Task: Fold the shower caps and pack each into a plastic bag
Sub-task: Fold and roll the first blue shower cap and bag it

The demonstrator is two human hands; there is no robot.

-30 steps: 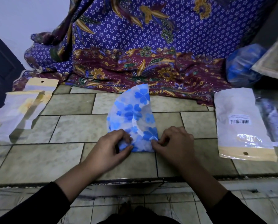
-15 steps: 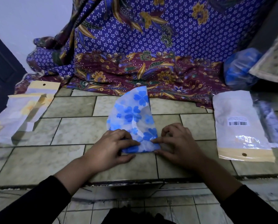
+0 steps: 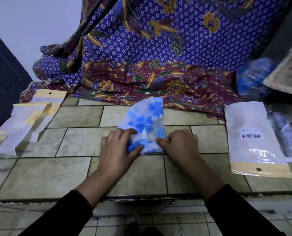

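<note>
Now our left hand (image 3: 118,147) and right hand (image 3: 180,145) both pinch the shower cap (image 3: 144,120), so let's crease it flat and even.

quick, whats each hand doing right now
Left hand: grips the near left corner of the shower cap.
Right hand: pinches its near right edge.

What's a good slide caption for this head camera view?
Mid-fold: left hand and right hand grip a folded blue-flowered shower cap on a tiled ledge, a barcoded plastic bag at right.
</note>
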